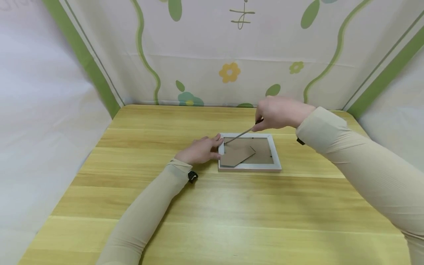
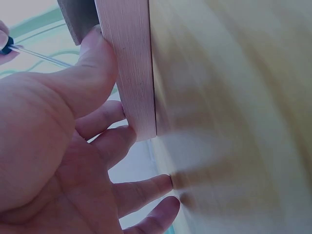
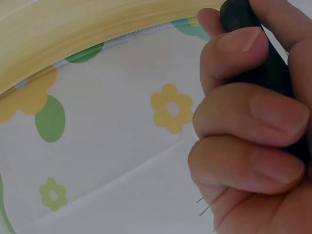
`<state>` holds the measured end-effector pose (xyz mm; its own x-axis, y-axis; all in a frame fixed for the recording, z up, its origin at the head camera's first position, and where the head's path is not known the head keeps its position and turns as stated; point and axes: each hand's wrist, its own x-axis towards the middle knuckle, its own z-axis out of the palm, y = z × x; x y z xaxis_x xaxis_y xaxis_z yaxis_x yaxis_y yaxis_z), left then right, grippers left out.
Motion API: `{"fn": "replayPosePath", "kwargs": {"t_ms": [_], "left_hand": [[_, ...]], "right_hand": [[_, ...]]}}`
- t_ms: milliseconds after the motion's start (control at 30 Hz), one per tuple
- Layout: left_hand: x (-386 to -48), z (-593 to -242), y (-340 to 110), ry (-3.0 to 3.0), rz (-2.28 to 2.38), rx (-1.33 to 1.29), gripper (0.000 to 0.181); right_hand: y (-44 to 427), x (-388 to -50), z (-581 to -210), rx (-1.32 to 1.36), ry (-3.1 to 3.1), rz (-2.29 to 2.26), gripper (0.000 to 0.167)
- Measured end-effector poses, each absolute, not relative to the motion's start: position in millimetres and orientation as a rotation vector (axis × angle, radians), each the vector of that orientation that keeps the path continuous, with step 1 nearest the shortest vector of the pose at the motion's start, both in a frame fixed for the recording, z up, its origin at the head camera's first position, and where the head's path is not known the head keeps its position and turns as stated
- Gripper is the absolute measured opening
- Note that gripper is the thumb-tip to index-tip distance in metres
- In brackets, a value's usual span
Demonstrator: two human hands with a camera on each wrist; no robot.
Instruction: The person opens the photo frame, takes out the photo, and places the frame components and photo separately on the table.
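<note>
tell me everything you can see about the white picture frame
The white frame is rectangular, its side faintly grained, lying back up on the table. Small dark tabs dot its brown, cardboard-like backing; a flap covers its near left part. The left hand touches its left side; a thin tool points at the backing's left edge.

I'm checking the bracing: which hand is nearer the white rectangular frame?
Left. The left hand touches the left edge of the white rectangular frame; the right hand is off it, raised near its far right corner, gripping a thin, dark-handled metal tool.

Head view forward, downward; wrist views close
</note>
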<state>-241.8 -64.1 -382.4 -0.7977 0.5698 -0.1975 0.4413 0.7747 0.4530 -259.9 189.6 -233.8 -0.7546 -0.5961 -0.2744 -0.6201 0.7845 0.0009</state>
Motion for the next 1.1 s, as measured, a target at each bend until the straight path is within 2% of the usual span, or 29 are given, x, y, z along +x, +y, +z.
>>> {"fn": "replayPosePath", "kwargs": {"t_ms": [233, 400, 633, 933, 1100], "left_hand": [[-242, -382, -64, 2.650, 0.538, 0.787, 0.070], [-244, -384, -66, 2.652, 0.535, 0.794, 0.070], [-244, -383, -65, 2.636, 0.541, 0.800, 0.071], [-244, -383, -61, 2.674, 0.472, 0.786, 0.069], [-242, -382, -61, 2.686, 0.441, 0.777, 0.067]], "right_hand": [[162, -259, -222, -0.941, 2.723, 0.277, 0.035], [132, -258, -209, -0.937, 2.726, 0.440, 0.029], [94, -250, -195, -0.997, 2.686, 0.640, 0.029], [68, -252, -186, -0.997, 2.643, 0.815, 0.021], [53, -250, -183, -0.994, 2.579, 0.955, 0.021]]}}
